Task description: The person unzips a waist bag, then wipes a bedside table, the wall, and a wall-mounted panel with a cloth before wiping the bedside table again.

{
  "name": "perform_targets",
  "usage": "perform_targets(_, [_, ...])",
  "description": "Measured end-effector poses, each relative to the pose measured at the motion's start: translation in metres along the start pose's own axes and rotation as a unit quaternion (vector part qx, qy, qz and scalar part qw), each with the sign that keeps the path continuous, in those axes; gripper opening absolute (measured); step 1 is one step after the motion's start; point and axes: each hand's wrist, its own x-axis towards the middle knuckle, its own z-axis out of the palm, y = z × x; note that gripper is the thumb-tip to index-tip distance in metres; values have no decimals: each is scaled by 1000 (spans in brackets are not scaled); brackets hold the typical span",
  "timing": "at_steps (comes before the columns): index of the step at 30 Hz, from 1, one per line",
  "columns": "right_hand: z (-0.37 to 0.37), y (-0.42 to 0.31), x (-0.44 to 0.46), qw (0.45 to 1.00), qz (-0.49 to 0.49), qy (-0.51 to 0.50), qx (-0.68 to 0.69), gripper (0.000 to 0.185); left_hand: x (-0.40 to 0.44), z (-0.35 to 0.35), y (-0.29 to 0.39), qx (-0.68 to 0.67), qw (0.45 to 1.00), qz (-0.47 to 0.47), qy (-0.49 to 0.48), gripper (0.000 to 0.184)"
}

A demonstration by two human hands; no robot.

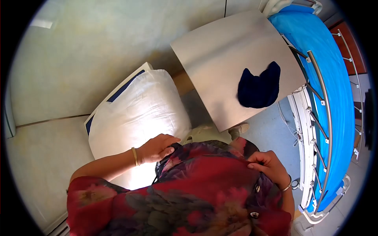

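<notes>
My left hand (157, 148), with a yellow bangle at the wrist, is closed on the dark lower edge of a red floral shirt (204, 181), which is worn on my body. Over on the other side, my right hand (271, 167) pinches the same shirt near its right edge, thumb against fingers. A bracelet (288, 185) circles that wrist. Between the two hands the cloth is spread across my front. Farther ahead, a dark blue soft cloth item (258, 87), shaped somewhat like a knitted cap, lies on a pale table (220, 51), apart from both hands.
A seat or bed end draped in a white sheet (145, 106) stands close on the left, against the wall (78, 67). To the right runs a bed with a blue cover (334, 98) and metal side rails (325, 106). A shoe (239, 129) shows on the blue floor.
</notes>
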Motion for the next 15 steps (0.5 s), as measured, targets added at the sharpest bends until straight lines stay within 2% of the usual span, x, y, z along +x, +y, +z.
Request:
perform_targets(3, [-1, -4, 3, 1000, 4, -16, -16, 8, 17, 22, -32, -40, 987, 136, 76, 34])
perform_targets(4, [-2, -4, 2, 1000, 4, -13, -17, 8, 25, 30, -35, -99, 972, 184, 104, 28])
perform_targets(5, [-1, -1, 1, 1000, 9, -12, 0, 9, 24, 34, -37, -102, 972, 185, 103, 28])
perform_targets(7, [-2, 2, -1, 1000, 16, -7, 17, 9, 23, 41, -40, -212, 977, 6, -6, 25])
perform_targets(8, [-2, 4, -2, 999, 22, -6, 32, 9, 23, 49, -39, -214, 972, 44, 90, 27])
perform_targets(10, [-1, 10, -6, 998, 31, -1, 51, 9, 22, 42, -36, -217, 970, 38, 103, 28])
perform_targets(12, [-4, 18, -11, 978, 84, 36, 186, 12, 23, 33, -28, -254, 958, 19, 135, 31])
perform_targets(15, [-8, 31, -20, 969, 88, 29, 229, 15, 36, 20, -16, -266, 953, -10, 142, 33])
